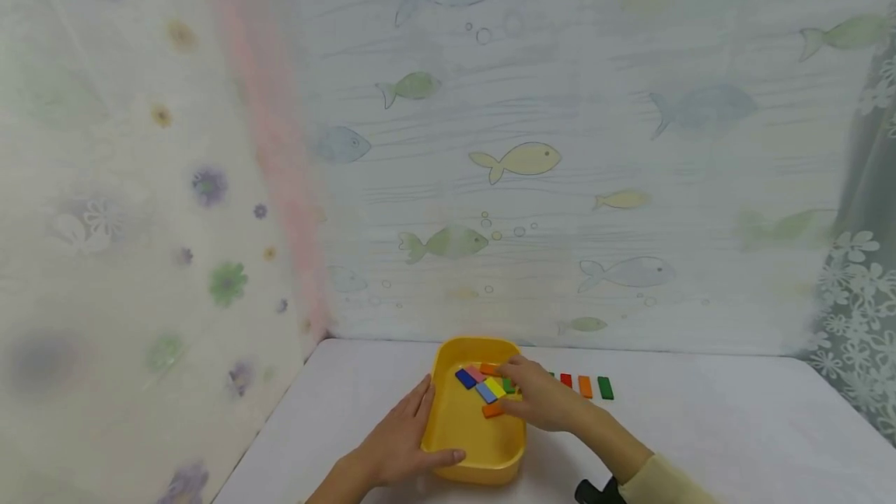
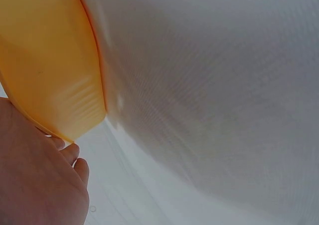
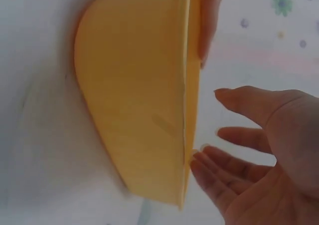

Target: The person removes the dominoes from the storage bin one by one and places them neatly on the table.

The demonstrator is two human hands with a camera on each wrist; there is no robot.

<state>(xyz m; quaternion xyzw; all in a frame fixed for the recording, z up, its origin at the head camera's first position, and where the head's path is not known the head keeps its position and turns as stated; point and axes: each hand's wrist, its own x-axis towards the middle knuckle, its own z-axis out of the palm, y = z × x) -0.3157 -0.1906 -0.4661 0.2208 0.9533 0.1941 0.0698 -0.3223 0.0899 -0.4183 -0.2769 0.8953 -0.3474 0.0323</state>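
A yellow plastic basin (image 1: 472, 442) stands on the white table, with several small coloured blocks inside. Among them are a dark blue block (image 1: 465, 379), a light blue block (image 1: 486, 393), a yellow block (image 1: 495, 387) and an orange block (image 1: 493, 410). My left hand (image 1: 399, 438) holds the basin's near left corner, fingers along the outer wall and thumb over the rim. Over the right rim reaches my right hand (image 1: 542, 395). In the right wrist view its thumb and fingers (image 3: 239, 137) are spread apart with nothing between them. The basin wall hides the blocks there.
To the right of the basin lies a row of blocks, including a red block (image 1: 566, 381), an orange block (image 1: 585, 386) and a green block (image 1: 605, 388). A black object (image 1: 598, 492) shows at the bottom edge. A fish-patterned curtain (image 1: 525, 255) hangs behind the table.
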